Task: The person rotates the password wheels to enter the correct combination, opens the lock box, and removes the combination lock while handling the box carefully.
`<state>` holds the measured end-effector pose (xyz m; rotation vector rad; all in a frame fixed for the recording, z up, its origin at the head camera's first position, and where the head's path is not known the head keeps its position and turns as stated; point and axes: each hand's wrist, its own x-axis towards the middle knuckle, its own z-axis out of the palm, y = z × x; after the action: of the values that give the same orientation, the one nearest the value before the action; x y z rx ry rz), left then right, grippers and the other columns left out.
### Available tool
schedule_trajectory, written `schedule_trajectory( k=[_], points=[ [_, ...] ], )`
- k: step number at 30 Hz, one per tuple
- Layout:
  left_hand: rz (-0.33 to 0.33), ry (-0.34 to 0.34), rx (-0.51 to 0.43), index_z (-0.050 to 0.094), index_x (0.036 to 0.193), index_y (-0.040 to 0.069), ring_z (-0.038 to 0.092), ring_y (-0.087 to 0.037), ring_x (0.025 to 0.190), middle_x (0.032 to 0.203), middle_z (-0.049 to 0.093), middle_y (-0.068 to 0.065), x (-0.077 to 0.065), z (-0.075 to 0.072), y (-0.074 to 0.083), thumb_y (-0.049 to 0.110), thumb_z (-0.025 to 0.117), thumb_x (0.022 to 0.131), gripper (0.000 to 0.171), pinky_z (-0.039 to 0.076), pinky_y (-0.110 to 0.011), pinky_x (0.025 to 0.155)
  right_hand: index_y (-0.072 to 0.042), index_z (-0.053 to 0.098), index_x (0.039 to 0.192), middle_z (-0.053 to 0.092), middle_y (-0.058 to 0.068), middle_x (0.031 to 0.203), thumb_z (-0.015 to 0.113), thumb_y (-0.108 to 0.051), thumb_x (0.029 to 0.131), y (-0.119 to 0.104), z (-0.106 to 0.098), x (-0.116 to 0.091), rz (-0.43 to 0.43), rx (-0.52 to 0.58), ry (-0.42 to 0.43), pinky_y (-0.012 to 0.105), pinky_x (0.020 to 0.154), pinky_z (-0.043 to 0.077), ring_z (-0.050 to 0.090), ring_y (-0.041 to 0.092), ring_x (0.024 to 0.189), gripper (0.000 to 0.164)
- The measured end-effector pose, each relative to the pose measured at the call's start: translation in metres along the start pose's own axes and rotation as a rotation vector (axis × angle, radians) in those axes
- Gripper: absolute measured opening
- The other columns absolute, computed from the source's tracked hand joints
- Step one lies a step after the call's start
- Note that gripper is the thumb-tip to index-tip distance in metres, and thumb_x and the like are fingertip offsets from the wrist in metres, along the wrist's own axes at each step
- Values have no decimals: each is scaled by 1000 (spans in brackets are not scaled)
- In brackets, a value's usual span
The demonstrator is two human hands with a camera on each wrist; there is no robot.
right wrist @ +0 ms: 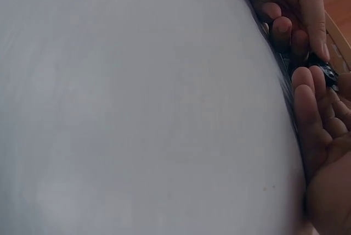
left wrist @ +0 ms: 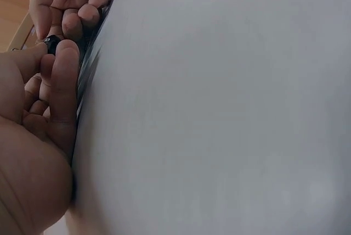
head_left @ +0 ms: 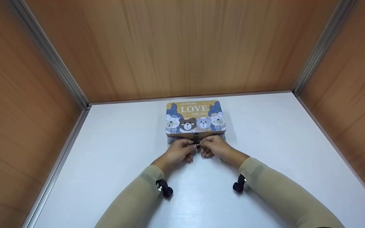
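A lidded box (head_left: 196, 109) with LOVE lettering and cartoon bears on its top sits closed on the white table. At the middle of its front hangs a small black padlock (head_left: 197, 145) on a dark clasp (head_left: 196, 136). From the left side, my left hand (head_left: 176, 151) pinches the padlock between thumb and fingers. My right hand (head_left: 218, 147) pinches it from the other side, thumb and fingertips close to those of the left. Both wrist views catch the lock (left wrist: 51, 43) between the fingertips, with light marks on its black body (right wrist: 328, 73). Fingers partly hide it.
The white table (head_left: 131, 136) runs out to either side of the box and in front of it. Behind stands a wood-grain panel (head_left: 188, 47), with similar side panels joined by metal corner strips (head_left: 52, 60). A dark wrist device (head_left: 165, 189) hangs below each sleeve.
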<state>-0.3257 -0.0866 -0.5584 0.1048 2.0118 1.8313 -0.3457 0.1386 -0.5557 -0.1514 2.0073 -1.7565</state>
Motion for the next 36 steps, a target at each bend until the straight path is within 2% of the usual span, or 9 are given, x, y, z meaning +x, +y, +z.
schedule_trajectory(
  k=[7, 19, 36],
  points=[
    [16, -11, -39, 72, 125, -4, 68, -13, 63, 86, 68, -4, 1, 0, -3, 13, 68, 113, 21, 62, -24, 57, 5, 76, 116, 78, 3, 82, 71, -6, 102, 4, -2, 2, -23, -21, -8, 22, 61, 65, 74, 11, 68, 19],
    [11, -16, -42, 71, 126, -5, 68, -13, 63, 83, 67, -4, 1, 0, -3, 15, 67, 114, 23, 63, -24, 58, 2, 77, 114, 80, 1, 82, 75, -8, 102, 6, -3, 3, -33, -38, 6, 22, 59, 63, 74, 11, 67, 16],
    [5, -19, -32, 68, 131, -5, 70, -13, 67, 90, 69, -4, 1, 0, -3, 11, 66, 114, 23, 64, -24, 60, 2, 77, 113, 79, 2, 83, 77, -9, 102, 5, 1, 3, -35, -51, 27, 22, 61, 64, 73, 10, 67, 16]
  ],
)
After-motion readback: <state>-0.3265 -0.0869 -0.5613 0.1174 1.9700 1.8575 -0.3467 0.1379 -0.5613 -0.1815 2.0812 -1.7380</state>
